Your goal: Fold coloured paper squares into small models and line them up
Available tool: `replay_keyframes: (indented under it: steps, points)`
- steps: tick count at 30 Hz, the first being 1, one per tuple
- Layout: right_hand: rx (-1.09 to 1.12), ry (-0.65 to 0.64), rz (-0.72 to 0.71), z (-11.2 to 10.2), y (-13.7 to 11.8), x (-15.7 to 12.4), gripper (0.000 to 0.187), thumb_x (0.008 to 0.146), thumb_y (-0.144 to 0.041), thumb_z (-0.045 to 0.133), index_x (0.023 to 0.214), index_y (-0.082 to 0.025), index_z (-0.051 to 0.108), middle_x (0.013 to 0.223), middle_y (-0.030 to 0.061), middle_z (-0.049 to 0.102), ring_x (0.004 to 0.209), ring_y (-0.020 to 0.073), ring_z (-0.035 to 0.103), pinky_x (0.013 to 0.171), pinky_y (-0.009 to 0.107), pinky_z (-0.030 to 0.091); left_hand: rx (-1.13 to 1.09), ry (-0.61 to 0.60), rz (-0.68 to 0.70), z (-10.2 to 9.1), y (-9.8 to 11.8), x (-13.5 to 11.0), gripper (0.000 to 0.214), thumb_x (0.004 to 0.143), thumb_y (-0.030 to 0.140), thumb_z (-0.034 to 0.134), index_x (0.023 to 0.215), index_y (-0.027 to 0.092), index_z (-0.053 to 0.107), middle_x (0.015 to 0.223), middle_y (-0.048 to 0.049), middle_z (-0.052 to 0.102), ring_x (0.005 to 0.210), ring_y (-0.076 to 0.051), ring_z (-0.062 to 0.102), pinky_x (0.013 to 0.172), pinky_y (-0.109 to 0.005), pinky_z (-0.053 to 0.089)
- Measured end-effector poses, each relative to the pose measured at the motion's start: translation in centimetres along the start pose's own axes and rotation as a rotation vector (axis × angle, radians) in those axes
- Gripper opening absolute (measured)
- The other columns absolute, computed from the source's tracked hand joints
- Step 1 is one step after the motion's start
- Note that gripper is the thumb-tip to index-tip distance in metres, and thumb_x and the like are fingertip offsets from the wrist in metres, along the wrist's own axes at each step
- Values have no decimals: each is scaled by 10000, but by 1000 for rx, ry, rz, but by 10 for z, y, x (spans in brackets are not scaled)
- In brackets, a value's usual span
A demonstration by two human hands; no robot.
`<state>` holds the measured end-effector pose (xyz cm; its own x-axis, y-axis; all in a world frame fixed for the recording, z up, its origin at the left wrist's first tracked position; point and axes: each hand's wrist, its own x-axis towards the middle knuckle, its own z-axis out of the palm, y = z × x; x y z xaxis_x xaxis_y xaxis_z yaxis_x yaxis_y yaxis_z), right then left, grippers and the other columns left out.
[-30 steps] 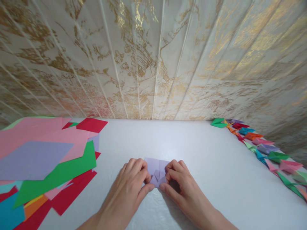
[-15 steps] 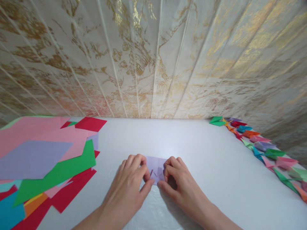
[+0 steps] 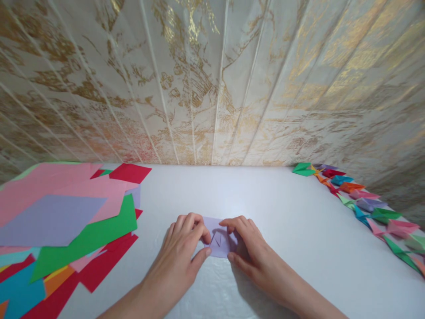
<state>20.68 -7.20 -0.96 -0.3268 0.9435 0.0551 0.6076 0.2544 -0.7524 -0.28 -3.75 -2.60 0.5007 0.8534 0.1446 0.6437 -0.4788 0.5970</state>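
A small piece of folded purple origami paper (image 3: 216, 250) lies on the white table in front of me, with a raised pointed flap near its middle. My left hand (image 3: 185, 246) is at its left edge, thumb and bent index finger close together on the paper there. Over the right side is my right hand (image 3: 249, 243), its thumb and index finger spread apart. The index fingertip hovers at the upper right part of the paper, and the thumb is beside the lower right edge. Whether the right fingers touch the paper, I cannot tell.
To the left, loose coloured paper sheets (image 3: 89, 239) lie in an overlapping pile. Along the right edge runs a row of folded origami pieces (image 3: 367, 204) in several colours. A white curtain with gold patterns (image 3: 206, 88) hangs behind the white table (image 3: 212, 190).
My right thumb and index finger have parted and shifted slightly right, off the paper's edge. The flap in the middle shows more. My left hand stays at the left edge.
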Motion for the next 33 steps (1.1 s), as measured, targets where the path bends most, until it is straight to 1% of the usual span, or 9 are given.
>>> replay_keyframes:
  steps: [2, 4, 8, 11, 13, 17, 20, 26, 33]
  points:
    - [9, -41, -5, -3, -1, 0, 638, 735, 71, 479, 1258, -291, 528, 1162, 55, 549, 1109, 237, 512, 1002, 444, 432, 10, -8, 3, 0, -2, -1, 119, 870, 120, 560, 906, 233, 548, 1054, -25, 547, 1001, -251, 492, 842, -403, 433]
    - [-2, -66, -4, -5, -2, 1, 629, 722, 89, 461, 1198, -299, 596, 1140, 52, 536, 1103, 229, 520, 1003, 432, 442, 34, 5, 32, 2, -3, -4, 128, 888, 131, 549, 963, 235, 553, 1065, -34, 556, 1001, -252, 499, 832, -397, 443]
    - [15, -70, -10, -8, 0, 2, 491, 749, 61, 489, 1093, -259, 631, 1122, 60, 534, 1096, 229, 522, 1007, 430, 442, 156, 119, 205, 6, -5, -14, 377, 923, 43, 432, 1204, 267, 547, 1198, -63, 562, 1088, -261, 491, 893, -420, 436]
    - [77, -43, 9, -9, 4, 0, 386, 726, 47, 524, 981, -232, 600, 1123, 51, 551, 1101, 226, 520, 1007, 418, 434, 196, 125, 378, 7, -5, -17, 437, 891, -32, 384, 1158, 245, 591, 1206, -61, 594, 1092, -254, 510, 920, -415, 447]
    - [99, -29, 16, -7, 6, 0, 312, 748, 27, 543, 922, -226, 597, 1123, 45, 558, 1095, 221, 525, 1000, 405, 430, 192, 100, 437, 6, -5, -16, 415, 885, -43, 387, 1123, 215, 609, 1164, -65, 624, 1058, -242, 541, 910, -396, 477]
    - [93, 77, 62, -1, 8, 2, 186, 874, -63, 535, 962, -219, 587, 1022, 37, 576, 956, 202, 559, 876, 361, 463, 236, 103, 443, 4, -4, -14, 395, 889, -47, 385, 1088, 192, 629, 1169, -87, 637, 1037, -239, 580, 873, -386, 527]
    - [41, 136, 85, 4, 6, 6, 127, 916, -95, 525, 951, -207, 574, 964, 36, 563, 895, 200, 555, 803, 343, 462, 254, 96, 439, 4, -4, -13, 415, 893, -42, 374, 1099, 201, 639, 1222, -88, 637, 1044, -240, 588, 875, -397, 534]
    - [-37, 182, 63, 11, 6, 12, 131, 914, -80, 541, 858, -199, 537, 911, 32, 548, 866, 198, 552, 776, 342, 463, 263, 41, 458, 4, -5, -12, 471, 870, -61, 352, 1120, 216, 640, 1252, -52, 661, 1010, -235, 586, 871, -409, 514]
    - [-117, 179, 43, 13, 9, 12, 191, 870, -21, 564, 884, -207, 526, 931, 36, 552, 864, 203, 549, 759, 336, 465, 388, 92, 523, 3, -2, -13, 446, 877, -49, 360, 1125, 186, 647, 1265, -69, 665, 1030, -235, 581, 881, -384, 487]
